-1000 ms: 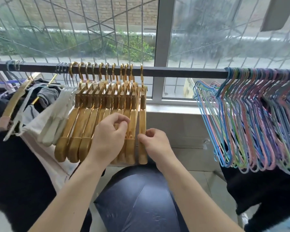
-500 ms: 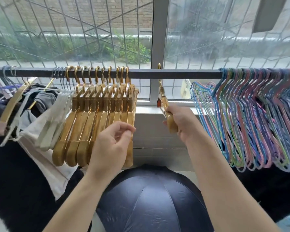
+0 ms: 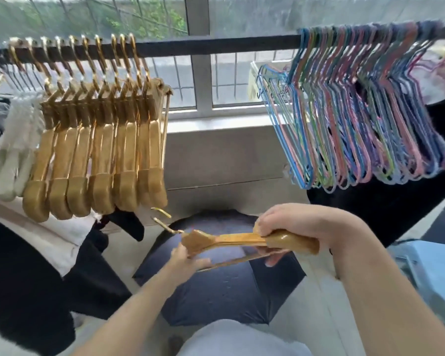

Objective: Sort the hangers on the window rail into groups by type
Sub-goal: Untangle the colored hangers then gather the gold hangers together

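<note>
A dark rail runs across the window. Several gold hangers hang bunched on its left part. Several thin wire hangers in blue, pink and green hang bunched on its right part. One gold hanger is off the rail, held level below it over a dark umbrella. My right hand grips its thick shoulder end. My left hand holds its neck end near the hook. White hangers hang at the far left.
An open dark umbrella lies on the floor under my hands. Black clothing hangs at the left and black cloth at the right. A light blue plastic thing stands at the right. The window sill is behind the rail.
My right hand has taken the gold hanger off the rail and brought it down. My left hand has left the gold bunch and now holds the hanger's neck end. The view has dropped lower.
</note>
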Motion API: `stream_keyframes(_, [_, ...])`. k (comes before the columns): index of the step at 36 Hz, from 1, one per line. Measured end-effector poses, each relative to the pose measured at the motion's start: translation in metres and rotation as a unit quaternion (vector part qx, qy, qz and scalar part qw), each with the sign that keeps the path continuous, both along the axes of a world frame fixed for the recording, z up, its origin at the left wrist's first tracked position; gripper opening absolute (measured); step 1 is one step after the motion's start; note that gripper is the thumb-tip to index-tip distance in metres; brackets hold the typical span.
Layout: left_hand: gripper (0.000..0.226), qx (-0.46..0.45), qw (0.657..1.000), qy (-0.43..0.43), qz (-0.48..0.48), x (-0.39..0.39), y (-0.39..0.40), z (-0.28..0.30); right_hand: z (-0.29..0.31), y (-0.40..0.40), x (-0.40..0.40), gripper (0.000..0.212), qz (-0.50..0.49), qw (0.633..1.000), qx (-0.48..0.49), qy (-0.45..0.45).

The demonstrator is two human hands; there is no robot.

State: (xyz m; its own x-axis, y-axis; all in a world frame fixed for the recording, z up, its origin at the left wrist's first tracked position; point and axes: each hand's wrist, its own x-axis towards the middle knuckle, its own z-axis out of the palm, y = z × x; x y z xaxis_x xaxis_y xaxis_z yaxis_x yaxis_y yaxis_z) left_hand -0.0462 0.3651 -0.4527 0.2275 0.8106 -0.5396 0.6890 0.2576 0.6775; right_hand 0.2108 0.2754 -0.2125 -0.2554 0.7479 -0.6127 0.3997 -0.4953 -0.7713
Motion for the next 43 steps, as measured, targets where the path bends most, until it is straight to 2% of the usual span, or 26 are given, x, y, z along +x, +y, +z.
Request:
stream_keyframes(2, [0.033,0.003,1.0,0.001,-0.008,-0.005,-0.013,0.023,-0.007,-0.005,0.006,0.031,-0.011,0.998,-0.009,0.067])
stream_keyframes(4, [0.022,-0.023,1.0,-0.008,0.007,-0.01,-0.022,0.038,-0.017,-0.007,0.014,0.027,-0.063,0.988,-0.023,0.139])
stream_keyframes(8, [0.034,-0.048,0.998,-0.014,0.034,-0.02,-0.036,0.036,-0.049,-0.005,0.036,0.045,-0.234,0.921,-0.062,0.306])
stream_keyframes(12, [0.042,-0.067,0.997,0.04,-0.01,-0.046,-0.046,0.013,-0.086,-0.003,0.04,0.057,-0.353,0.876,-0.083,0.317])
stream_keyframes(14, [0.043,-0.072,0.997,0.027,0.011,-0.071,-0.041,-0.027,-0.112,-0.001,0.039,0.062,-0.425,0.841,-0.094,0.321])
stream_keyframes(16, [0.046,-0.067,0.996,0.033,0.043,-0.072,-0.052,0.0,-0.139,0.003,0.035,0.064,-0.482,0.808,-0.107,0.322])
stream_keyframes(17, [0.044,-0.071,0.995,0.037,0.058,-0.067,-0.057,0.018,-0.149,0.004,0.032,0.061,-0.494,0.805,-0.115,0.309])
stream_keyframes(21, [0.029,-0.056,0.996,0.016,0.071,-0.043,-0.066,0.043,-0.172,0.002,0.007,0.046,-0.43,0.868,-0.15,0.197])
stream_keyframes(25, [0.018,-0.058,0.995,-0.045,0.065,-0.013,-0.067,0.054,-0.164,0.0,-0.034,0.034,-0.338,0.915,-0.158,0.153])
stream_keyframes(29, [0.006,-0.032,0.994,-0.087,0.053,0.031,-0.064,0.064,-0.141,0.0,-0.06,0.028,-0.238,0.953,-0.118,0.144])
stream_keyframes(32, [0.014,-0.002,0.988,-0.13,0.088,0.06,-0.063,0.091,-0.117,0.002,-0.068,0.027,-0.2,0.965,-0.058,0.159])
stream_keyframes(36, [0.021,-0.021,0.968,-0.213,0.13,0.081,-0.064,0.128,-0.088,0.004,-0.067,0.034,-0.229,0.964,0.003,0.138])
stream_keyframes(39, [0.041,-0.102,0.934,-0.294,0.176,0.092,-0.055,0.152,-0.07,0.002,-0.062,0.039,-0.254,0.956,0.038,0.14])
stream_keyframes(41, [0.038,-0.153,0.901,-0.359,0.189,0.096,-0.044,0.165,-0.061,0.004,-0.056,0.033,-0.241,0.961,0.063,0.123])
stream_keyframes(43, [0.031,-0.178,0.889,-0.385,0.174,0.099,-0.036,0.176,-0.05,0.005,-0.046,0.026,-0.229,0.963,0.087,0.109])
